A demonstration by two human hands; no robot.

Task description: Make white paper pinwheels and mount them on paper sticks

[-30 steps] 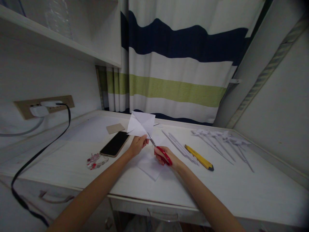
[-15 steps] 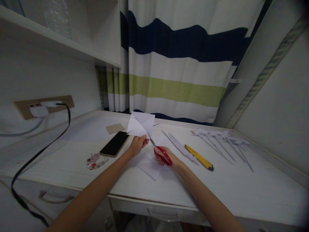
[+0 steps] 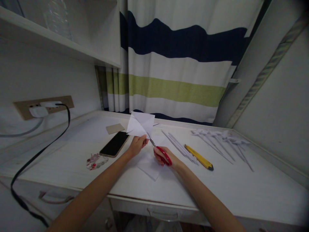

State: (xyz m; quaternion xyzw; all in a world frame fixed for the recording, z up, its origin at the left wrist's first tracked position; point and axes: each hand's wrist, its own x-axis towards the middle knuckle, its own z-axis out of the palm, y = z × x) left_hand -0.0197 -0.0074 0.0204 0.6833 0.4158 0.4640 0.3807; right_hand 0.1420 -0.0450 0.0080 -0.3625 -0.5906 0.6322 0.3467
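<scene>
My left hand (image 3: 138,144) pinches the lower edge of a white square sheet of paper (image 3: 138,124), held up above the desk. Slits run into the sheet from its corners. In my right hand (image 3: 161,155) is a pair of scissors (image 3: 165,155) with red handles, its blades at the paper's lower right corner beside my left fingers. Whether the blades are parted is hard to make out. Below my hands, more white paper (image 3: 151,169) lies flat on the desk.
Left of my hands lie a phone (image 3: 114,144), a beaded bracelet (image 3: 96,161) and a beige card (image 3: 115,128). To the right are rolled paper sticks (image 3: 181,146), a yellow utility knife (image 3: 199,157) and several paper pinwheels (image 3: 220,137) on sticks. A black cable (image 3: 41,151) hangs at the left.
</scene>
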